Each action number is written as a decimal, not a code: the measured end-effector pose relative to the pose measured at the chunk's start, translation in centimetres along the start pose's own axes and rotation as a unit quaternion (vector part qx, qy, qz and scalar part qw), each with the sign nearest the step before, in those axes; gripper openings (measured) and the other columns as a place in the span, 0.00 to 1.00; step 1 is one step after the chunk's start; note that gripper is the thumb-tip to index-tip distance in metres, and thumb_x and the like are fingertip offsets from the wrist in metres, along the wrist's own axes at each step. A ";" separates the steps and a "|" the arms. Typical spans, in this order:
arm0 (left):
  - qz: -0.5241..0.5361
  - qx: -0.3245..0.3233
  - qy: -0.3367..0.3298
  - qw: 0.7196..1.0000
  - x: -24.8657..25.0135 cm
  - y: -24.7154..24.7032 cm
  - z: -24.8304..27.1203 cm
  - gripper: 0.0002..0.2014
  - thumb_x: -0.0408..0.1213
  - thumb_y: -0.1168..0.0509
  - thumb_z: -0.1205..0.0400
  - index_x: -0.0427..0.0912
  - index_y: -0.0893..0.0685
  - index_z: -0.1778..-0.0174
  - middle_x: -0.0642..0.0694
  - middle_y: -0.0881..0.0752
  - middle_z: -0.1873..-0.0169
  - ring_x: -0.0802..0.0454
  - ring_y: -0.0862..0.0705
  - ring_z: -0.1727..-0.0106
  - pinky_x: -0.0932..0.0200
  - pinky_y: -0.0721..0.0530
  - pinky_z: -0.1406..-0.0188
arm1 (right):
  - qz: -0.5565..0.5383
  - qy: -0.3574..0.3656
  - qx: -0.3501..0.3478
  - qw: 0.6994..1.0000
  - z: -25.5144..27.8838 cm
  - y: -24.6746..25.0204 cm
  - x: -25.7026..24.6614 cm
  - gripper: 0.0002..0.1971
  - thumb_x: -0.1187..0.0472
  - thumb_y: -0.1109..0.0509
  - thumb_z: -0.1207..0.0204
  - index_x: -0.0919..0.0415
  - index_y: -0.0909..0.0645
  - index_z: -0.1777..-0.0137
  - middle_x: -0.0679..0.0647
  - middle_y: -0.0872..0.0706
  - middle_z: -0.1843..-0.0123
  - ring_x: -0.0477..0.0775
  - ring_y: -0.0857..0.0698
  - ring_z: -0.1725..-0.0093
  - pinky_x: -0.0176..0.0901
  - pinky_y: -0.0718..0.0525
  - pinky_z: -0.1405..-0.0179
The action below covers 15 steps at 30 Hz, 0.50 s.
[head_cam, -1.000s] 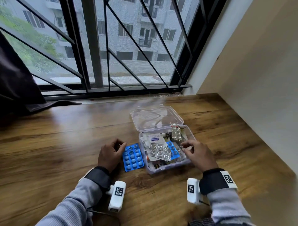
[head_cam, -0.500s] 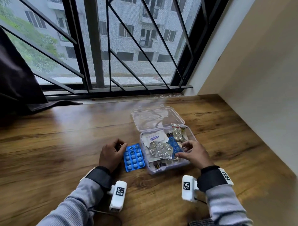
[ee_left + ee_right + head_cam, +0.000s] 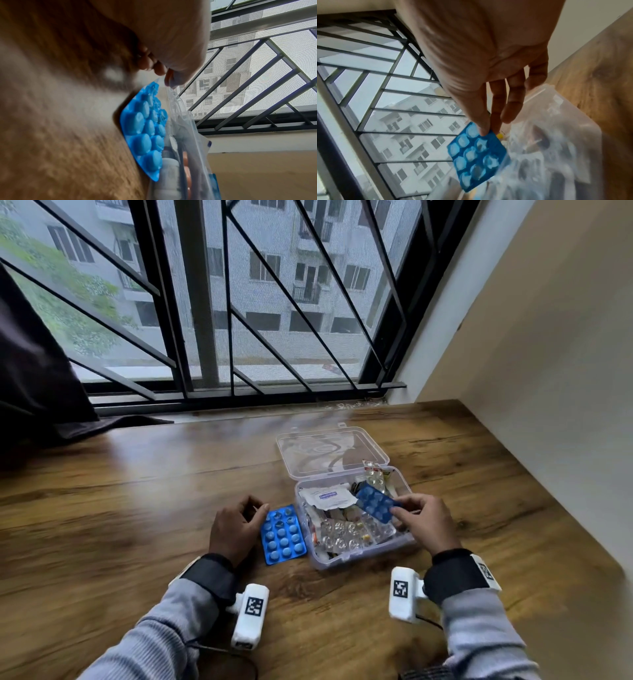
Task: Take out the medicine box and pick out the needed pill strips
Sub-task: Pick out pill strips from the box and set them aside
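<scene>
Lifted from medicine box (image 3: 356, 556): blue strip (image 3: 376, 503), pinched in right hand (image 3: 428, 523) grip.

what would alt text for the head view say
A right hand pinches a blue pill strip above an open clear medicine box on a wooden table. The left hand rests beside another blue strip.

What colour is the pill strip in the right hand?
Blue. The pill strip pinched by the right hand shows best in the right wrist view.
</scene>
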State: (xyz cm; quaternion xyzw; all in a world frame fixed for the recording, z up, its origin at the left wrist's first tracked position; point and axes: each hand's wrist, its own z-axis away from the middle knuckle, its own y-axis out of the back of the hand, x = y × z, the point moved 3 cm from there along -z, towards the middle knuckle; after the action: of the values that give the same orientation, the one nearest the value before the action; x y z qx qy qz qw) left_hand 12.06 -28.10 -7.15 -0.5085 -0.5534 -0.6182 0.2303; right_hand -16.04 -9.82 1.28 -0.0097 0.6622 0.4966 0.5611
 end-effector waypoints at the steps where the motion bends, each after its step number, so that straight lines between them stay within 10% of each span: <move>1: -0.001 0.000 -0.001 1.000 -0.1 0.0 0.0 0.14 0.59 0.37 0.30 0.53 0.19 0.68 0.49 0.15 0.78 0.49 0.17 0.75 0.50 0.17 0.71 | -0.010 0.002 0.007 1.000 0.0 0.4 -0.1 0.05 0.67 0.23 0.28 0.57 0.12 0.55 0.50 0.10 0.61 0.50 0.10 0.63 0.45 0.10 0.63; 10: -0.001 0.002 -0.006 1.000 0.1 0.0 0.0 0.15 0.62 0.40 0.32 0.56 0.20 0.68 0.49 0.15 0.78 0.49 0.16 0.75 0.47 0.16 0.71 | -0.319 -0.020 -0.025 0.947 1.3 1.9 -2.8 0.08 0.72 0.27 0.27 0.64 0.16 0.49 0.49 0.08 0.68 0.40 0.17 0.77 0.31 0.22 0.83; 15: 0.000 -0.001 -0.005 1.000 0.0 0.0 0.0 0.16 0.62 0.39 0.31 0.53 0.18 0.66 0.49 0.15 0.77 0.48 0.16 0.74 0.46 0.15 0.72 | -0.271 -0.027 -0.074 0.959 1.7 -0.5 -3.6 0.10 0.69 0.23 0.30 0.63 0.15 0.50 0.53 0.08 0.64 0.39 0.18 0.76 0.31 0.24 0.79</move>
State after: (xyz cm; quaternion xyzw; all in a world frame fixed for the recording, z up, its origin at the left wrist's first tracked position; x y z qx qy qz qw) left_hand 12.10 -28.13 -7.15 -0.5118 -0.5538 -0.6163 0.2268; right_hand -13.15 -10.92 3.87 -0.2163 0.5807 0.3737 0.6902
